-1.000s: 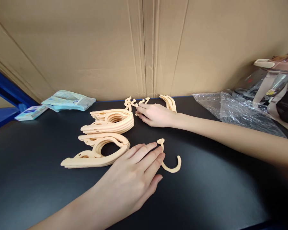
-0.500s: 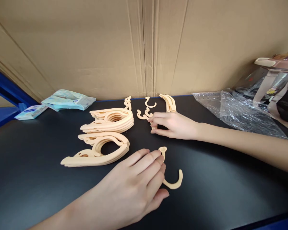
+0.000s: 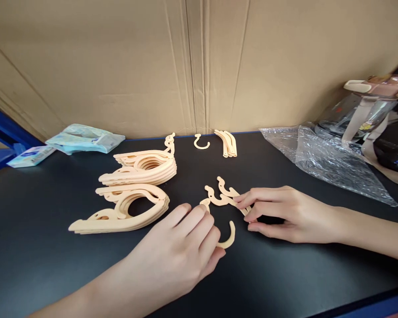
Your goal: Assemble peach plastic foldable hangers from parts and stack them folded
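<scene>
My left hand (image 3: pixel 185 247) is closed on a cream hanger hook (image 3: pixel 230 236) low over the black table, its fingers hiding the stem. In my right hand (image 3: pixel 281 214), pinched between thumb and fingers, is a cream plastic hanger piece (image 3: pixel 219 198) with two curved, notched ends pointing left. That piece lies just beyond the hook, and I cannot tell whether they touch. To the left of my hands are two stacks of folded hangers, a nearer stack (image 3: pixel 119 227) and a farther stack (image 3: pixel 139 179).
A loose hook (image 3: pixel 203 146) and several straight cream pieces (image 3: pixel 227 143) lie near the cardboard wall (image 3: pixel 119 66). Blue tissue packs (image 3: pixel 86 139) sit at the back left. Clear plastic film (image 3: pixel 331 161) and a strapped transparent bottle (image 3: pixel 374 106) are at right, on the black table (image 3: pixel 285 282).
My right hand has drawn the notched hanger piece from the back of the table towards me and right, near the hook. My left hand keeps its hook, and the view has shifted slightly.
</scene>
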Demonstrator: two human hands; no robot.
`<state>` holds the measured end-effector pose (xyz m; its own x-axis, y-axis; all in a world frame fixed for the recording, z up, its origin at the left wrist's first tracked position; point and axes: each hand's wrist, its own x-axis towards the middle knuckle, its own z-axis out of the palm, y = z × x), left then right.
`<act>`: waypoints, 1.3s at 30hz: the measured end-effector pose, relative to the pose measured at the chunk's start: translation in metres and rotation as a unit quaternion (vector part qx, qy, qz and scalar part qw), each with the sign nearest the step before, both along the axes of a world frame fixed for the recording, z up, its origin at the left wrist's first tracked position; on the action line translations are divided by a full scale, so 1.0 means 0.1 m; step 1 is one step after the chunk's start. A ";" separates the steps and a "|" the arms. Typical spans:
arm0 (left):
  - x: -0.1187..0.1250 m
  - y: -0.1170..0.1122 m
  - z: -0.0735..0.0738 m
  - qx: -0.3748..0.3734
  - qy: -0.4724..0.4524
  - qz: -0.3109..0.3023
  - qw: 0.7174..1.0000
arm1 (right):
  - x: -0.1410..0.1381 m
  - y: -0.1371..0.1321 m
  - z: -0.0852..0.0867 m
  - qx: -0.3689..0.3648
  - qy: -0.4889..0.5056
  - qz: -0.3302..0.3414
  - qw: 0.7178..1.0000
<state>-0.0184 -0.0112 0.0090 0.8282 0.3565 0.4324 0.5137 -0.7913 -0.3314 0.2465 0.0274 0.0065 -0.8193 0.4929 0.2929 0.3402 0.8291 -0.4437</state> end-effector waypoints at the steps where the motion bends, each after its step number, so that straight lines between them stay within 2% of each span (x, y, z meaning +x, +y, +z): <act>1: 0.03 0.01 0.01 -0.003 0.003 0.006 1.000 | 0.00 -0.01 0.02 0.001 -0.001 0.005 1.000; 5: 0.15 0.03 0.03 -0.004 -0.012 0.031 0.999 | -0.01 0.11 0.14 0.025 0.026 -0.003 0.999; 8: 0.18 0.05 -0.01 -0.032 -0.013 0.013 0.999 | 0.00 0.35 0.22 0.103 0.032 -0.085 0.991; 11: 0.16 0.08 -0.04 -0.073 -0.006 -0.013 0.997 | -0.03 0.67 0.24 0.174 -0.061 -0.176 0.967; 14: 0.13 0.10 -0.06 -0.090 -0.016 -0.024 0.996 | -0.11 0.99 0.23 0.140 -0.151 -0.327 0.922; 17: 0.11 0.11 -0.05 -0.114 -0.027 -0.032 0.993 | -0.21 1.25 0.23 0.094 -0.173 -0.389 0.900; 20: 0.11 0.12 -0.05 -0.139 -0.040 -0.041 0.989 | -0.28 1.44 0.22 0.055 -0.189 -0.411 0.890; 24: 0.12 0.12 -0.04 -0.154 -0.054 -0.044 0.986 | -0.33 1.54 0.20 0.029 -0.200 -0.421 0.884; 32: 0.11 0.12 -0.04 -0.177 -0.050 -0.045 0.982 | -0.36 1.51 0.13 0.035 -0.188 -0.440 0.877; 39: 0.10 0.12 -0.06 -0.188 -0.051 -0.045 0.980 | -0.37 1.46 0.10 0.047 -0.182 -0.484 0.855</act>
